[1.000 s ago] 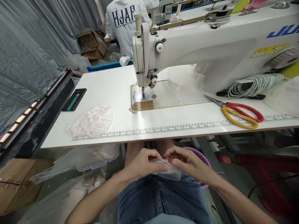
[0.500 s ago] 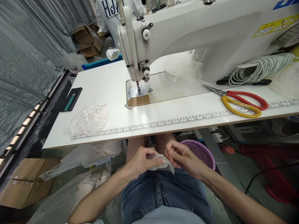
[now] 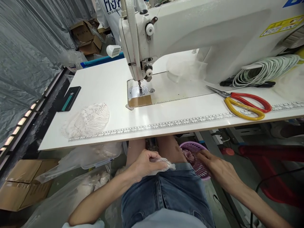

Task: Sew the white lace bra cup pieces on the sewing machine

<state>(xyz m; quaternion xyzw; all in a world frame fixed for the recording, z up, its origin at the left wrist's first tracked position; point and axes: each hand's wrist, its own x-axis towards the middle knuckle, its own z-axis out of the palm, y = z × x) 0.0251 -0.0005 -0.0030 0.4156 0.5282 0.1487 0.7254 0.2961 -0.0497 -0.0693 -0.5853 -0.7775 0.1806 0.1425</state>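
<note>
My left hand (image 3: 149,163) is closed, thumb on top, around a small piece of white lace (image 3: 169,163) above my lap. The lace's free end sticks out to the right of the thumb. My right hand (image 3: 215,164) is over the purple basket (image 3: 207,178) beside my right thigh, its fingertips down inside the rim and mostly hidden. Pinkish crumpled material (image 3: 188,156) lies in that basket. On the table's left part rests a flat stack of white lace pieces (image 3: 96,117).
A white sewing machine (image 3: 180,31) stands on the white table (image 3: 116,118). Scissors with red and yellow handles (image 3: 247,104) lie near the front edge, beside a coil of pale cord (image 3: 268,69). A dark phone-like object (image 3: 69,98) is at the left. Cardboard boxes (image 3: 25,183) sit below.
My right hand has left the lace and moved right to the purple basket. My left hand still holds the lace in nearly the same place. The view has shifted slightly.
</note>
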